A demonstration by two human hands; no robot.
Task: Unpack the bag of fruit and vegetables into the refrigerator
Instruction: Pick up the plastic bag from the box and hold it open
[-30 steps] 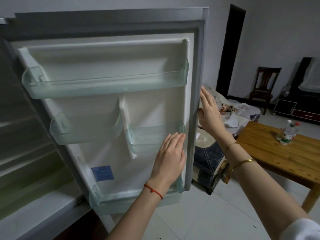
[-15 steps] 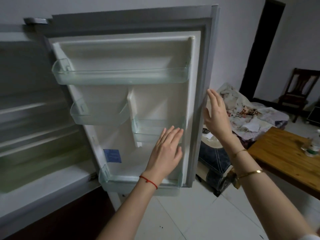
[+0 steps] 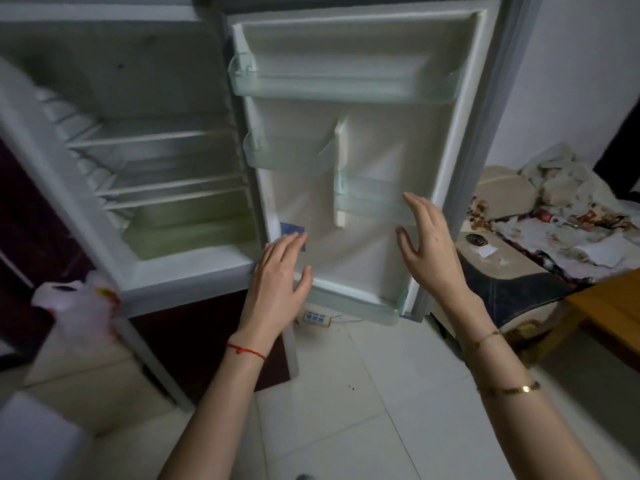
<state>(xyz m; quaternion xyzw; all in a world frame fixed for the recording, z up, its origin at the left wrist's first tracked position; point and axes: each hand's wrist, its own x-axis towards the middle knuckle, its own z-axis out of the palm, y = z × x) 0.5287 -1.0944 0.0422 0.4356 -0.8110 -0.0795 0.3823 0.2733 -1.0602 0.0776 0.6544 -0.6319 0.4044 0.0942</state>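
1. One plastic bag (image 3: 74,299), white, lay at far left below the refrigerator (image 3: 145,161) body, well apart from both hands; contents could not be made out
2. Refrigerator compartment stood open; shelves appeared bare
3. Left hand (image 3: 280,282), fingers spread, held nothing, hovering near the lower inner corner of the door (image 3: 367,209)
4. Door, swung wide, carried clear bins that looked empty
5. Right hand (image 3: 429,244), fingers spread, held nothing, just before the small right-hand door bin (image 3: 374,202)
6. Risk, as judged: with neither hand steadying it, the door might drift shut during the reach for the bag; produce might spill if the bag were lifted by one side
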